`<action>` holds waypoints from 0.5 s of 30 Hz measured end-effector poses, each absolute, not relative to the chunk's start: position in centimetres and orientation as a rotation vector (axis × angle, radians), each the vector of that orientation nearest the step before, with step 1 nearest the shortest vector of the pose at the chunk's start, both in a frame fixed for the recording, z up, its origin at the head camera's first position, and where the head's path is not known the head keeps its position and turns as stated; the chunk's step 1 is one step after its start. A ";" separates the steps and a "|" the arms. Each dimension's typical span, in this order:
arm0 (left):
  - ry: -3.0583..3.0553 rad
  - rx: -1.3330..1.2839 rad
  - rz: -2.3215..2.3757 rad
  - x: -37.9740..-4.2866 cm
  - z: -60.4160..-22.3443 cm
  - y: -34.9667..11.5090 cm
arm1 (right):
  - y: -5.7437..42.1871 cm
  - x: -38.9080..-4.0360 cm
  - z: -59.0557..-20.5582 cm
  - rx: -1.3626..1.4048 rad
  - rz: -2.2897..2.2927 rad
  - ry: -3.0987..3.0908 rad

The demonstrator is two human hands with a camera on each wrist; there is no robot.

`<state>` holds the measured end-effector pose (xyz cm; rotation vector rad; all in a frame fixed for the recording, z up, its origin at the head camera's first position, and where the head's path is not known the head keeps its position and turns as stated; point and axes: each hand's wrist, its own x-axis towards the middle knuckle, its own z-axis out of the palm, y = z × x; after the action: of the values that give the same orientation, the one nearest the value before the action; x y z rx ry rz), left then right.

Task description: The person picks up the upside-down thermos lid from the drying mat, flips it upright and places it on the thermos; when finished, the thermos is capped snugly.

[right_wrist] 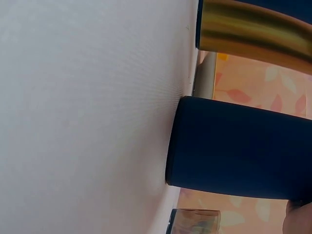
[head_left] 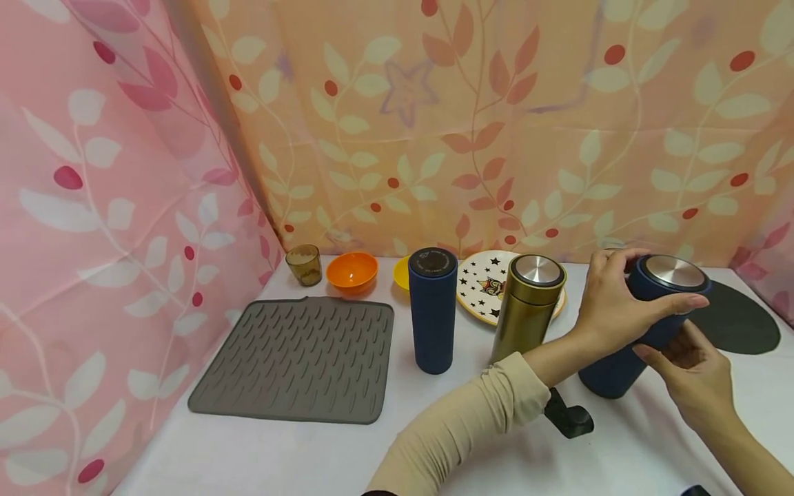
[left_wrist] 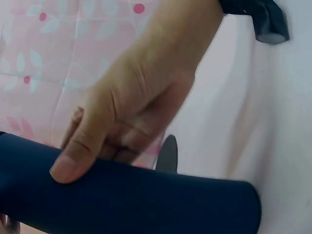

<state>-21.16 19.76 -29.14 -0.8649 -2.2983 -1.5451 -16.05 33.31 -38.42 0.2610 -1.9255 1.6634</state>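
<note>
A large navy flask (head_left: 611,372) with a silver disc on its top stands on the white table at the right. My left hand (head_left: 620,296) grips its upper part, thumb across the front and fingers behind. Lower down, my right hand (head_left: 697,375) holds the flask's right side between thumb and fingers. In the left wrist view the left thumb lies on the flask (left_wrist: 146,195). The right wrist view has the flask's base (right_wrist: 195,146) at the table surface. Just left of my left hand is a gold flask (head_left: 527,310) with a silver-topped lid.
A slimmer navy flask (head_left: 433,317) stands left of the gold one. Behind are a star-patterned plate (head_left: 477,275), a yellow bowl (head_left: 401,273), an orange bowl (head_left: 351,272) and an amber glass (head_left: 304,265). A grey ridged mat (head_left: 298,365) lies left, a dark round mat (head_left: 738,317) right.
</note>
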 end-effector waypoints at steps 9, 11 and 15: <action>-2.282 -1.026 -1.599 -21.6 -29.5 19.1 | 33.2 -16.1 -38.5 0.373 1.824 -1.803; -2.284 -0.962 -1.599 -21.4 -29.5 19.3 | 33.3 -16.2 -38.6 0.343 1.774 -1.840; -2.295 -0.879 -1.531 -21.1 -29.4 19.6 | 33.3 -16.3 -38.8 0.290 1.698 -1.886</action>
<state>-21.11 19.58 -29.37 -0.8792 -2.2950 -1.5311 -16.30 33.32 -38.76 0.2896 -1.8863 1.6982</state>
